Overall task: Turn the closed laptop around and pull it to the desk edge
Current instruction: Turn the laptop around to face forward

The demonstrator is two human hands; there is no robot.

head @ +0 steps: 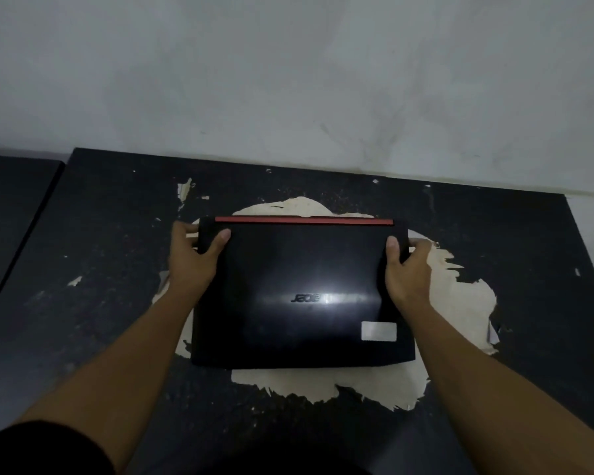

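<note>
A closed black laptop [299,293] lies flat on the dark desk [100,234], its red hinge strip on the far side and its logo upside down to me. A pale sticker sits near its front right corner. My left hand [192,258] grips the laptop's far left corner, thumb on the lid and fingers around the side. My right hand [408,265] grips the far right corner the same way. The laptop's front edge lies some way back from the desk's near edge.
The desk top is worn, with a large pale patch [374,385] of peeled surface under and around the laptop. A grey wall [288,80] rises right behind the desk. A second dark surface [11,214] adjoins on the left, and the desk's right edge is at far right.
</note>
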